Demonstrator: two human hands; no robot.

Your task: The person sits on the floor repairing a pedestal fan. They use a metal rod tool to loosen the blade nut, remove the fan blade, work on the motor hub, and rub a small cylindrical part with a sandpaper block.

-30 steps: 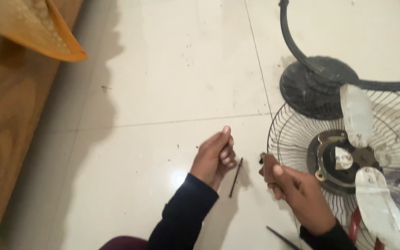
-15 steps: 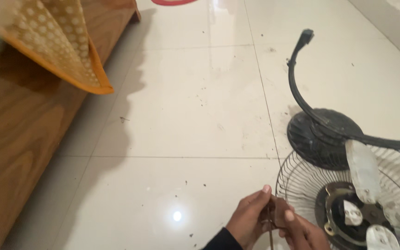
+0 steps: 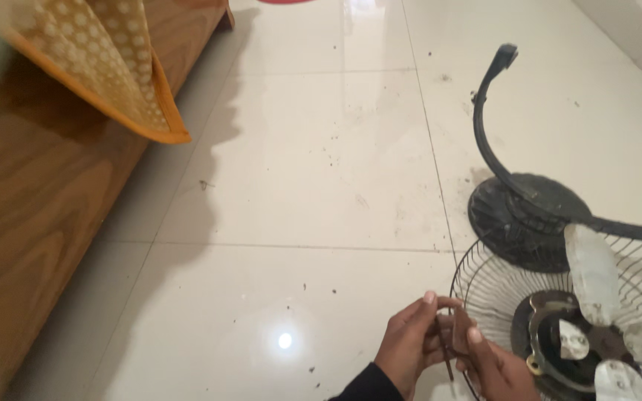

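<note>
Glossy cream tile floor (image 3: 313, 186), dusty. At 5 o'clock, left hand (image 3: 410, 345) and right hand (image 3: 495, 367) pinch a thin dark rod (image 3: 447, 360) together, fingers narrow. Risk: rod slips onto tile, or snags the wire fan guard (image 3: 484, 297) just beside it.

Fan (image 3: 581, 327) lies right of hands (image 3: 447, 349), bench (image 3: 31, 223) left.

Floor tiles (image 3: 321, 171) looked glossy, the fan guard (image 3: 499, 297) was thin metal wire, the bench (image 3: 39, 223) smooth wood grain.
</note>
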